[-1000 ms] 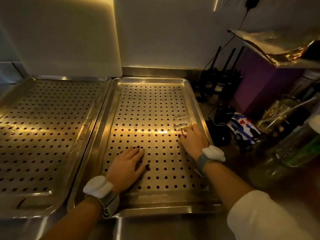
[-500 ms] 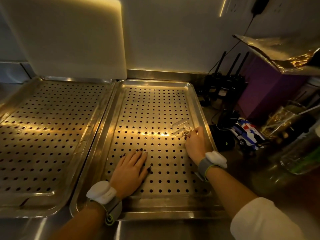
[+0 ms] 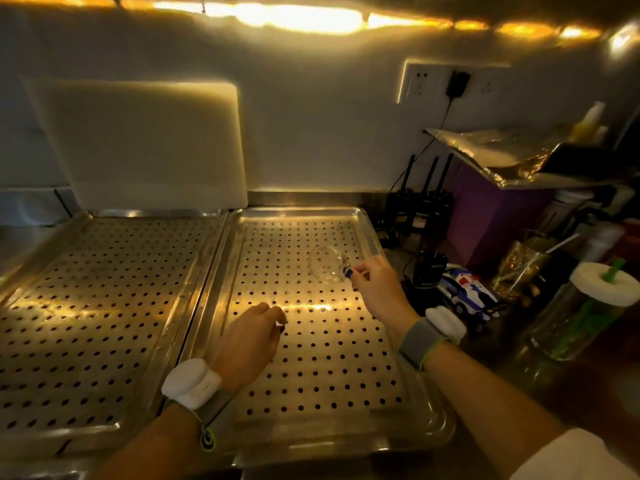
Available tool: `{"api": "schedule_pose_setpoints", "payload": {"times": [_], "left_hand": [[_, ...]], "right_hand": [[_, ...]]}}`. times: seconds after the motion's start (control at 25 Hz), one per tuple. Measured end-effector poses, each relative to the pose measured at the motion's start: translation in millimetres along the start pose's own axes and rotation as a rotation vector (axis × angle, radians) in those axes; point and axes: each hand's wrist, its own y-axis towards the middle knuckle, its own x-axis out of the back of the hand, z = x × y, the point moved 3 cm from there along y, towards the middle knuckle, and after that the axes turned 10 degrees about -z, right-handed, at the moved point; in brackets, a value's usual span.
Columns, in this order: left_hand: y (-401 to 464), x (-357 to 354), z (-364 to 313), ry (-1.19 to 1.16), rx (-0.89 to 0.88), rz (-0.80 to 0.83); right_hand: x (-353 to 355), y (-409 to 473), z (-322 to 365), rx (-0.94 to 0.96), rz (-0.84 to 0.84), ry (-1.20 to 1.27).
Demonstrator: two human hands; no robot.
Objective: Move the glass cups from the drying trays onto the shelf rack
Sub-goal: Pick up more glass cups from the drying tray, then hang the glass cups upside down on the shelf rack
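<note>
Two perforated steel drying trays lie side by side on the counter. A small clear glass cup (image 3: 326, 267) hangs tilted above the right tray (image 3: 405, 382), with my right hand (image 3: 375, 287) pinching its handle at the cup's right side. My left hand (image 3: 248, 341) hovers over the same tray's middle, fingers curled loosely, holding nothing. The left tray (image 3: 86, 306) carries no cups. A foil-covered shelf (image 3: 498, 157) juts out at the upper right.
A white board (image 3: 142, 143) leans on the wall behind the left tray. Right of the trays stand walkie-talkies (image 3: 422, 202), a purple box (image 3: 491, 209), a toy car (image 3: 465, 292), jars and a lidded cup with a green straw (image 3: 595, 306). A wall socket (image 3: 450, 83) holds a plug.
My right hand has lifted the glass cup off the right tray and tilted it. My left hand rose from lying flat on the tray and curled its fingers. The view has tilted upward.
</note>
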Motion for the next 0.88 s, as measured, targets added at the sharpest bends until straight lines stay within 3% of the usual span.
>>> {"api": "schedule_pose_setpoints", "payload": {"times": [0.2, 0.44, 0.64, 0.88], "left_hand": [[23.8, 74.8, -30.3, 0.015, -0.134, -0.182], [47.3, 213.3, -115.2, -0.043, -0.457, -0.527], [73.2, 294.7, -187.3, -0.004, -0.683, -0.777], [121.2, 303.5, -240.1, 0.051, -0.691, -0.754]], "right_hand": [[57.7, -6.7, 54.2, 0.108, -0.064, 0.108], [150.2, -15.3, 131.8, 0.209, -0.159, 0.279], [219.0, -16.8, 188.5, 0.321, -0.253, 0.274], [276.7, -3.1, 215.3, 0.289, -0.441, 0.248]]}}
